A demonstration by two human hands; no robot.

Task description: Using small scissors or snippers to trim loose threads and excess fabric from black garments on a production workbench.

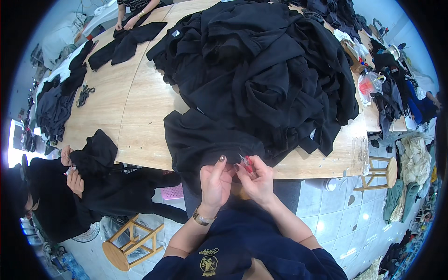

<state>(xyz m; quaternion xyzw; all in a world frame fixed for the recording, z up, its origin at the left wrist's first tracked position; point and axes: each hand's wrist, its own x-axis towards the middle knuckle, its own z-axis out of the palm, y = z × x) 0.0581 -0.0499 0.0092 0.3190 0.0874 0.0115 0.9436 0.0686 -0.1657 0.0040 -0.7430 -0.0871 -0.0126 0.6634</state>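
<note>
A black garment [205, 135] lies at the table's near edge, and its near end comes down to my hands. My left hand [215, 183] is closed at this end with the thumb on top, gripping the cloth; its fingertips are partly hidden. Close beside it, my right hand [257, 182] is closed around small thread snips [248, 164] with red handles. Their pointed blades tilt up and left over the black cloth. Both hands are nearly touching at the fingertips.
A large heap of black garments [261, 70] covers the middle of the wooden table [144, 112]. Another person's hands [74, 179] hold black cloth at left; a further person's hands [130, 22] work at far left. Wooden stools [119, 254] stand on both sides.
</note>
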